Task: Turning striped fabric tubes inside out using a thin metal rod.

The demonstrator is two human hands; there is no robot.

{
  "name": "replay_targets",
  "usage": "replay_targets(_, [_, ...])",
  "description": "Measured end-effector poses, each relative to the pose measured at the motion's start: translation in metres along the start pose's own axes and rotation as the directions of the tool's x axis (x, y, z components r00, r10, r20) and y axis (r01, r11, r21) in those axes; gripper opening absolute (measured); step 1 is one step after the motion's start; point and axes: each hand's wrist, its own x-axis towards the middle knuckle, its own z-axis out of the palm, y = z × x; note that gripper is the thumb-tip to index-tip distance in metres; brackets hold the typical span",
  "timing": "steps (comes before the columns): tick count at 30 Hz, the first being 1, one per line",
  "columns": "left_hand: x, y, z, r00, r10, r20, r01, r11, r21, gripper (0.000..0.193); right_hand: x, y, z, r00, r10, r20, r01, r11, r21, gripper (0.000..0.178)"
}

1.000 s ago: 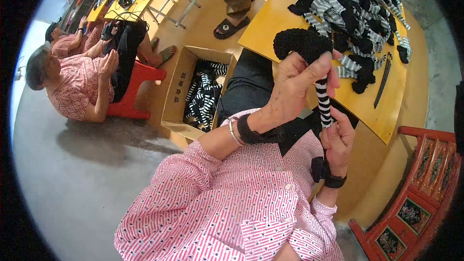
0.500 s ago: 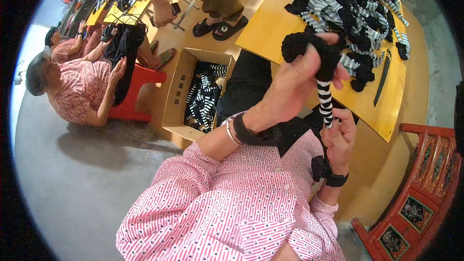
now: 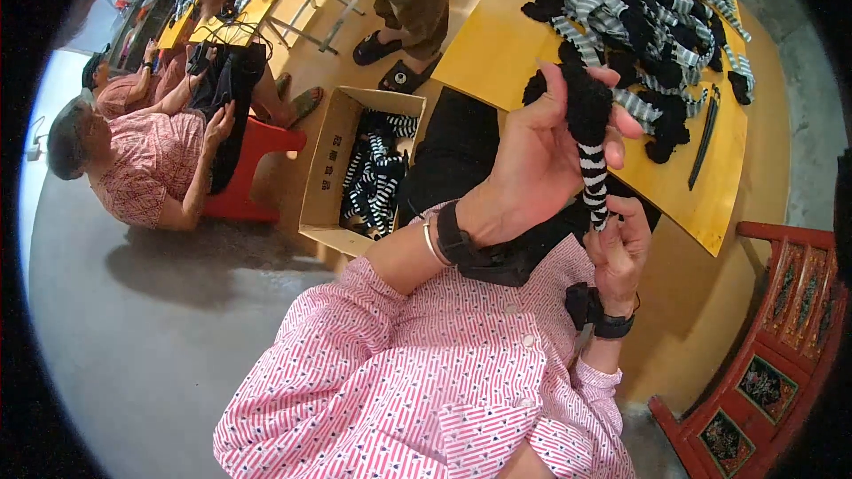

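Observation:
My left hand (image 3: pixel 532 155) grips the fuzzy black part of a black plush piece with a striped tube (image 3: pixel 591 115), fingers wrapped behind it. From that part the narrow black-and-white tube hangs straight down. At its lower tip, my right hand (image 3: pixel 619 248) is closed in a pinch. Whether the right fingertips also hold a small tool is hidden. Beyond my hands, a heap of similar black and grey-striped pieces (image 3: pixel 630 13) covers part of the yellow table (image 3: pixel 484 53). Several thin black sticks (image 3: pixel 706 137) lie on the table beside the heap.
To the left stands an open cardboard box (image 3: pixel 324 168) with striped pieces in it. Past it, a person (image 3: pixel 146 151) sits on a red stool (image 3: pixel 253 164). Another person's legs (image 3: pixel 408 0) stand by the table. A carved red wooden chair (image 3: pixel 772 346) is at right.
My left hand has turned and shifted its hold on the black part, moving slightly left. The right hand keeps pinching the tip. The standing person has shifted, an arm now blurred at upper left.

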Motion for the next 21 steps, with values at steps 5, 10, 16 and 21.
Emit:
replay_targets(5, [0.0,0.004,0.001,0.98,-0.067,-0.188,0.085,0.993,0.084,0.026,-0.001,0.002,-0.003,1.0,0.0,0.004,0.0,1.0,-0.008,0.021])
replay_targets(10, [0.005,0.003,-0.001,0.957,-0.05,-0.286,0.094,0.985,0.144,0.02,-0.002,0.006,-0.005,1.0,0.003,-0.019,-0.003,1.0,-0.023,0.023])
replay_targets(16, [0.012,0.004,-0.01,0.957,-0.113,-0.268,0.142,0.986,0.092,0.025,-0.004,0.009,-0.008,1.0,0.01,0.002,-0.01,1.0,-0.028,0.025])
replay_targets(21, [0.021,0.003,-0.015,0.966,-0.251,-0.06,0.251,0.968,0.002,0.038,-0.001,0.006,-0.006,0.999,-0.002,-0.049,0.001,1.0,-0.017,0.025])
